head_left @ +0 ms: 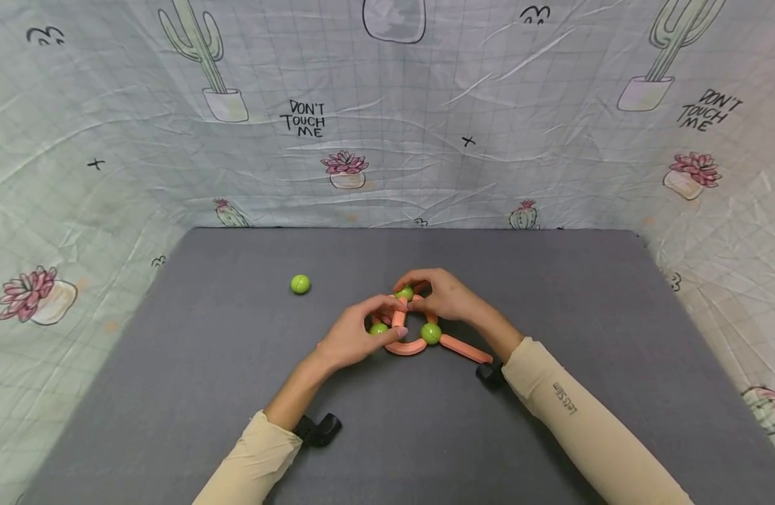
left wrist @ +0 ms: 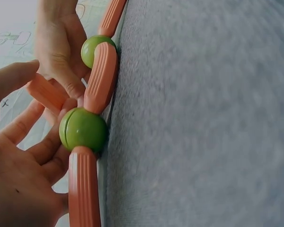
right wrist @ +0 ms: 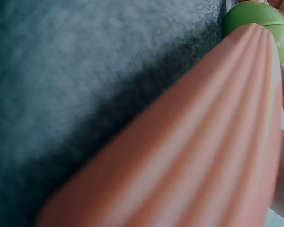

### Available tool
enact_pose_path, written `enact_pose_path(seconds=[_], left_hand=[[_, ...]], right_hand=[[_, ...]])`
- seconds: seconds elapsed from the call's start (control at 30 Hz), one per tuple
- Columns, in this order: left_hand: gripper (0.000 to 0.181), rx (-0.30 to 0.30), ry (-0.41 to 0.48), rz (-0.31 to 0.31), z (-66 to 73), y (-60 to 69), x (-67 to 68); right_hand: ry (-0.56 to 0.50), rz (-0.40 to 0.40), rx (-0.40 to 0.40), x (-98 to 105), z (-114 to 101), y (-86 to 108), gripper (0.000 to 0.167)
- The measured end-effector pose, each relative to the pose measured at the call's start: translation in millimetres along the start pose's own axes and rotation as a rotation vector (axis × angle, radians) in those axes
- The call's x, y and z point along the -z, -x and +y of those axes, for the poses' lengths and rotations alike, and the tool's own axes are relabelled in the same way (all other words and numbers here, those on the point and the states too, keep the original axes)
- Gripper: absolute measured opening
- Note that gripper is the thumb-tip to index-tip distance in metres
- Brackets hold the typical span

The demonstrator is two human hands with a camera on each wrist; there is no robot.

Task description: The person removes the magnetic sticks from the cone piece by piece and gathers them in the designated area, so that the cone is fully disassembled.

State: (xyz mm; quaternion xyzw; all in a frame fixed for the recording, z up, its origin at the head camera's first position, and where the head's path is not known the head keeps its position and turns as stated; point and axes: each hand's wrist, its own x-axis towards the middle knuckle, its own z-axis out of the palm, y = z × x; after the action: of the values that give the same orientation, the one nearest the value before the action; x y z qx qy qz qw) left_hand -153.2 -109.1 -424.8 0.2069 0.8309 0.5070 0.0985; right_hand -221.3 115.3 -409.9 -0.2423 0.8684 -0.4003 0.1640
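Observation:
My left hand [head_left: 351, 339] pinches a short ribbed orange stick [head_left: 399, 317] between thumb and fingers; the left wrist view shows this stick [left wrist: 46, 92] raised off the mat. At the far side of a ring of curved orange pieces, my right hand [head_left: 449, 294] grips a green ball [head_left: 404, 293]. Two more green balls join the ring, one on the left [head_left: 378, 330] partly behind my left hand, one on the right [head_left: 431, 333]. From the right ball a straight orange stick [head_left: 465, 348] runs toward my right wrist; another orange stick [left wrist: 83, 189] extends under my left hand.
A loose green ball [head_left: 301, 284] lies on the grey mat [head_left: 387, 435], left of and beyond the ring. Printed cloth [head_left: 387, 98] hangs along the back and sides. Black wrist cameras [head_left: 320, 429] hang beneath both forearms, near the mat.

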Motion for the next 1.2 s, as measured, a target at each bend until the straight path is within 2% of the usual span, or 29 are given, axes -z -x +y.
enact_pose_path(seconds=[0.3, 0.57, 0.7, 0.87, 1.0, 1.2], left_hand=[[0.030, -0.038, 0.054, 0.036, -0.5, 4.3, 13.1], [0.026, 0.021, 0.047, 0.122, 0.2, 6.1, 17.6], [0.024, 0.011, 0.034, 0.177, -0.4, 4.8, 19.1], [0.024, 0.018, -0.031, 0.264, -3.4, 4.2, 20.7], [0.024, 0.052, -0.052, 0.326, -4.9, 3.9, 23.9], [0.024, 0.078, 0.002, 0.333, -5.7, 5.2, 33.2]], right_hand=[[0.002, 0.013, 0.032, 1, 1, -2.6, 0.027], [-0.009, -0.002, 0.049, -1, 6, -0.5, 0.030], [0.003, -0.001, 0.052, -1, 7, -0.7, 0.031], [0.028, -0.005, 0.072, 0, 7, -0.8, 0.032], [0.042, -0.005, 0.063, 2, 6, 0.0, 0.032], [0.028, -0.011, 0.036, 3, 7, 0.8, 0.033]])
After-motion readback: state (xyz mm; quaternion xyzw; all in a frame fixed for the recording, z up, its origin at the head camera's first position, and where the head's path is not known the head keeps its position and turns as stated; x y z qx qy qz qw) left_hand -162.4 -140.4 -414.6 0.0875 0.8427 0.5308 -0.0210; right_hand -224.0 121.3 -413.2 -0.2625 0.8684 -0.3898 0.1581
